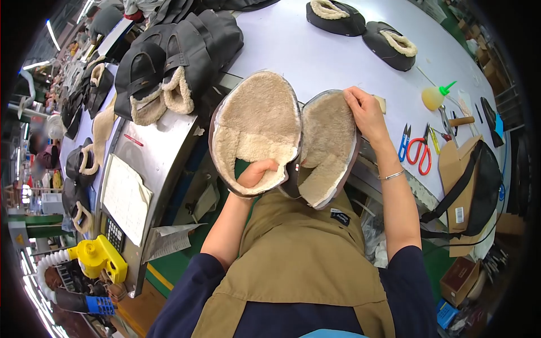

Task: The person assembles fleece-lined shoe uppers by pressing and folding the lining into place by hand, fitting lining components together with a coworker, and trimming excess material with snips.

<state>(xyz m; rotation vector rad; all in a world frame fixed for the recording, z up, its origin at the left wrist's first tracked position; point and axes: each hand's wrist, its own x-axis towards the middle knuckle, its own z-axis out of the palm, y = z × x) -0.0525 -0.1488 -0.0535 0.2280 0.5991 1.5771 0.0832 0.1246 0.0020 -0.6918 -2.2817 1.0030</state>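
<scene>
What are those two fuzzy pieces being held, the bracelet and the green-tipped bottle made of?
Fuzzy pieces: matte beige fleece or wool pile inside, judging by the soft-looking nap; real or synthetic, I can't tell.
Bracelet: probably polished metal, from its silvery shine.
Green-tipped bottle: likely smooth plastic, since its yellowish body looks translucent.

Pale worktable [270,42], green floor [176,263], bright strip lights [53,35] at left.
</scene>
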